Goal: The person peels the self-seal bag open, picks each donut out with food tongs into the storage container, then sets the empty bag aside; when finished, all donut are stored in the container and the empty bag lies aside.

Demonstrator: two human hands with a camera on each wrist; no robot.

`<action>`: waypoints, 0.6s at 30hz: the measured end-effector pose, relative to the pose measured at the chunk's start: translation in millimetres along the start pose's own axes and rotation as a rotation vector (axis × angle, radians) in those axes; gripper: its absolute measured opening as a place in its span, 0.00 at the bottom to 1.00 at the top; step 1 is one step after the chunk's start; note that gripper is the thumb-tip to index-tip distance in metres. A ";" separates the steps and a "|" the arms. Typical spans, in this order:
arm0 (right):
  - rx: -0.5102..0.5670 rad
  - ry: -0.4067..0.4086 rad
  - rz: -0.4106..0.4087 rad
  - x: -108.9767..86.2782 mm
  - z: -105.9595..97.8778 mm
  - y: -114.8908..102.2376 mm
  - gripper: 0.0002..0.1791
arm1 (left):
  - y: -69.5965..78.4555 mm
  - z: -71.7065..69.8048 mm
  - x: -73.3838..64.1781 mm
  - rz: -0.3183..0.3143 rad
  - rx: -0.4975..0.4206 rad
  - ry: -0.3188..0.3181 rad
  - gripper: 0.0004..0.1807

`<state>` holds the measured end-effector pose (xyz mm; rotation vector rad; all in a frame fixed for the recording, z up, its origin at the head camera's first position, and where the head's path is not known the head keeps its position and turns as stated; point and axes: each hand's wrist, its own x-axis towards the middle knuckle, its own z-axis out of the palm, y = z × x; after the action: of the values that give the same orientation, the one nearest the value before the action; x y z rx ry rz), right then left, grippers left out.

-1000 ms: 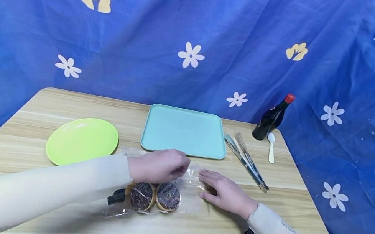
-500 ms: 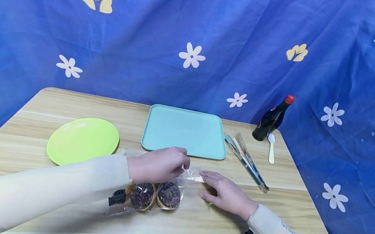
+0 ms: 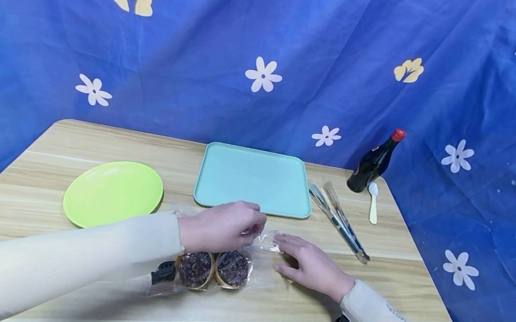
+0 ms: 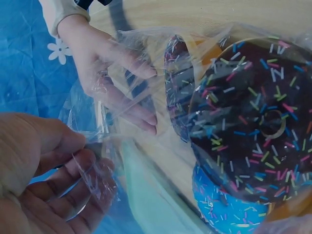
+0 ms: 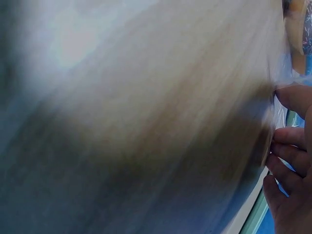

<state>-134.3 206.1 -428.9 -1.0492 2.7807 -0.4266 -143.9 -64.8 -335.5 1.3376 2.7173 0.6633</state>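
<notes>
A clear plastic bag [image 3: 270, 241] lies on the table with doughnuts inside. Two chocolate doughnuts [image 3: 232, 268] with sprinkles show in the head view. The left wrist view also shows a blue-iced doughnut [image 4: 229, 202] below a large chocolate doughnut [image 4: 253, 122]. My left hand [image 3: 224, 226] reaches over the bag and pinches its film between thumb and forefinger, as the left wrist view shows. At the bag's right end, my right hand [image 3: 310, 265] rests with fingers extended and thumb apart, fingertips right at the film [image 5: 280, 117].
Behind the bag lies a light turquoise tray [image 3: 256, 179], with a green plate [image 3: 113, 195] to the left. Metal tongs [image 3: 339, 221] lie right of the tray. Farther right, a dark bottle [image 3: 372, 166] with a red cap stands near a small white spoon [image 3: 373, 203].
My left hand has shifted slightly to the right, and the film between the hands has changed shape. The right hand stays in place.
</notes>
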 end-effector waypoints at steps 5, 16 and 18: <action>0.001 -0.003 0.004 -0.2 0.1 -0.2 0.35 | -1.1 0.7 1.0 -0.001 -0.033 0.013 0.09; 0.003 0.010 0.002 0.0 2.1 1.4 0.35 | -0.5 3.3 4.8 -0.029 -0.007 -0.008 0.09; 0.005 0.018 -0.003 -0.1 2.6 1.5 0.35 | -0.1 4.1 5.1 -0.042 -0.003 -0.012 0.06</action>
<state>-134.6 206.7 -431.8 -1.0543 2.7925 -0.4449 -146.4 -59.5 -338.5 1.2757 2.7255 0.6539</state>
